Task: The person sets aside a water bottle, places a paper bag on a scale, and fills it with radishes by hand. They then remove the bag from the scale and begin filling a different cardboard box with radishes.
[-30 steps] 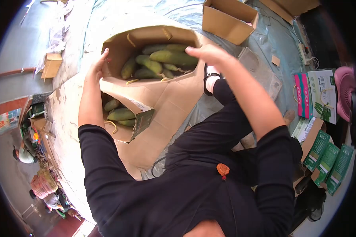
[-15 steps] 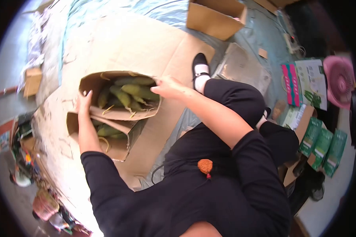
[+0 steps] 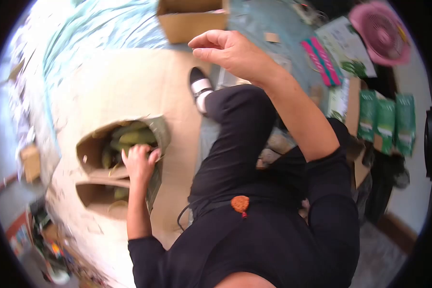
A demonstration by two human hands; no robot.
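Observation:
Two cardboard boxes lie one beside the other, their open ends showing. The upper box [image 3: 89, 149] holds several long green vegetables [image 3: 132, 138], cucumber-like. Inside the lower box [image 3: 92, 196] a few green ones [image 3: 121, 193] show, partly covered by my left forearm. My left hand [image 3: 140, 163] is over the upper box's near right edge, close to the vegetables, slightly blurred. Its fingers are apart and I see nothing held. Raised above my knee, my right hand [image 3: 233, 54] is empty, thumb and fingers apart.
A flattened cardboard sheet [image 3: 129, 81] spreads under the boxes. Beyond it stands an open carton [image 3: 192, 26] on blue plastic sheeting [image 3: 105, 29]. Right of my legs are green packs [image 3: 385, 120], a pink-striped box [image 3: 321, 61] and a pink fan-like object [image 3: 381, 31].
Both hands have let go of the upper box's sides. My left hand has crossed to its right edge, while my right hand has lifted away to the upper right. The view has shifted.

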